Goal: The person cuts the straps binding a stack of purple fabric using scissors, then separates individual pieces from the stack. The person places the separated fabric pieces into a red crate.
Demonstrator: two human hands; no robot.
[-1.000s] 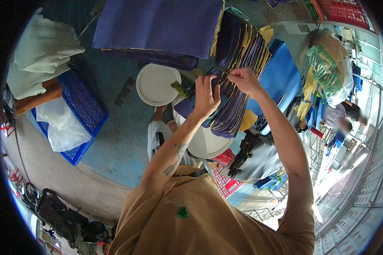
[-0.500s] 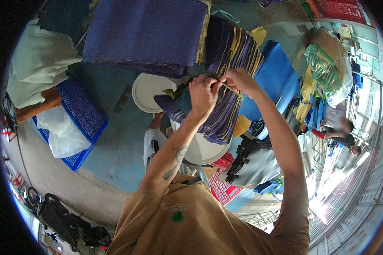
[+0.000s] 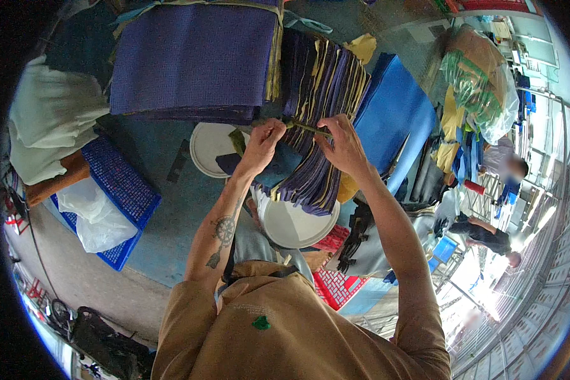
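A narrow olive-green fabric strip (image 3: 307,128) stretches between my two hands, across a bundle of thin purple and yellow layered pieces (image 3: 323,82). Its left part is pinched in my left hand (image 3: 263,147), fingers closed. At the other end my right hand (image 3: 345,145) holds it between thumb and curved fingers. A loose olive-green end (image 3: 237,140) hangs beside the left hand, over a white round lid (image 3: 202,158). The layered bundle fans down toward me, its lower end over a second white round lid (image 3: 297,227).
A tall purple textured stack (image 3: 190,60), tied with a band, stands beyond my left hand. Blue sheets (image 3: 396,104) lie to the right. At left is a blue basket (image 3: 117,171) with white plastic bags (image 3: 92,212). A red basket (image 3: 335,288) sits near me; people are at far right.
My hands have drawn apart, the left one moving left and slightly down, so more of the strip shows between them. The whole view has shifted a little.
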